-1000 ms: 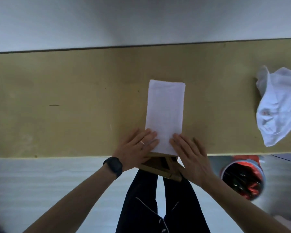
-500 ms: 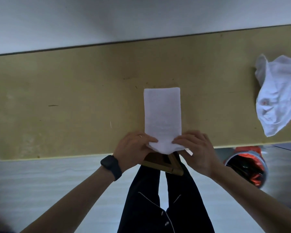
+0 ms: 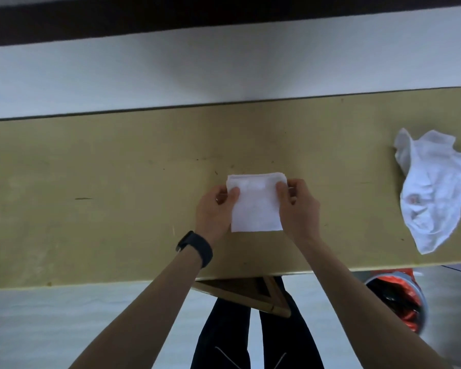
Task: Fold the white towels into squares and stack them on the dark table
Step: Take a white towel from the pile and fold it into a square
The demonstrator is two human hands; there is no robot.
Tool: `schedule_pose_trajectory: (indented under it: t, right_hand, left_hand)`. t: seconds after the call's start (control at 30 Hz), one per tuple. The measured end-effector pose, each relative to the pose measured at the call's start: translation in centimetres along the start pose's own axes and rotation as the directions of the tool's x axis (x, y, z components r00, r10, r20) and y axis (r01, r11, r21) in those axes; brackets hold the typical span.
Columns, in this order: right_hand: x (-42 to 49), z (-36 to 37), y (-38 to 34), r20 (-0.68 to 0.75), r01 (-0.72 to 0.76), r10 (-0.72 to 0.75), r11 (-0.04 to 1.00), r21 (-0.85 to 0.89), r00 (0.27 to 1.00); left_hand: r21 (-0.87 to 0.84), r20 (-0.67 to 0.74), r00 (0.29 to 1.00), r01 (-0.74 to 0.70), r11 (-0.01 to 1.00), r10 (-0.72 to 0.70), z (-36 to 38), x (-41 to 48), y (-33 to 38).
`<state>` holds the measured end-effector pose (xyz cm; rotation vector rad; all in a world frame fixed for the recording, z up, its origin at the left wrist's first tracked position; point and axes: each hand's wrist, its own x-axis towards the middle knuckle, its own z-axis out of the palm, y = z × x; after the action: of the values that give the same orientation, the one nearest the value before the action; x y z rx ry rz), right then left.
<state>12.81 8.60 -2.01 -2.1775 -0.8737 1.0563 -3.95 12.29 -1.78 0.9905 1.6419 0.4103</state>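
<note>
White towel (image 3: 254,209) lies between left hand (image 3: 215,212) and right hand (image 3: 299,209), far corners pinched.

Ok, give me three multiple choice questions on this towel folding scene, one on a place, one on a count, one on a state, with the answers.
1. Where on the table does the crumpled towel lie?
A. left end
B. middle
C. right end

2. How many white towels are in view?
A. one
B. two
C. four

3. How do the left hand and right hand meet the folded towel?
A. both grip it near its far corners
B. both lie flat beside it
C. only one touches it

Answers:
1 C, it lies loose by the table's right edge.
2 B, one folded and one crumpled.
3 A, each thumb sits on top near a far corner.
</note>
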Motion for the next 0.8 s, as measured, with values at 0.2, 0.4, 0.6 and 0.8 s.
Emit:
schedule_pose_trajectory:
  t: [0.2, 0.4, 0.6, 0.8]
  right_hand:
    - [1.0, 0.9, 0.6, -0.034, -0.011, 0.007, 0.992, -0.123, 0.999]
    - [1.4, 1.3, 0.4, -0.059, -0.019, 0.006, 0.973, -0.230, 0.998]
    - [1.6, 0.8, 0.1, -0.026, 0.055, -0.073, 0.906, -0.420, 0.997]
    - [-0.8, 0.1, 1.4, -0.123, 0.333, -0.437, 0.812, -0.479, 0.891]
  left_hand:
    - [0.124, -0.067, 0.998, 0.006, 0.992, 0.002, 0.7, 0.8, 0.1]
    - [0.163, -0.122, 0.993, 0.010, 0.986, 0.011, 1.3, 1.2, 0.5]
    - [0.370, -0.155, 0.983, -0.030, 0.929, 0.094, 0.9, 0.8, 0.9]
    - [0.745, -0.005, 0.787, -0.408, 0.527, 0.617, 1.1, -0.8, -2.6]
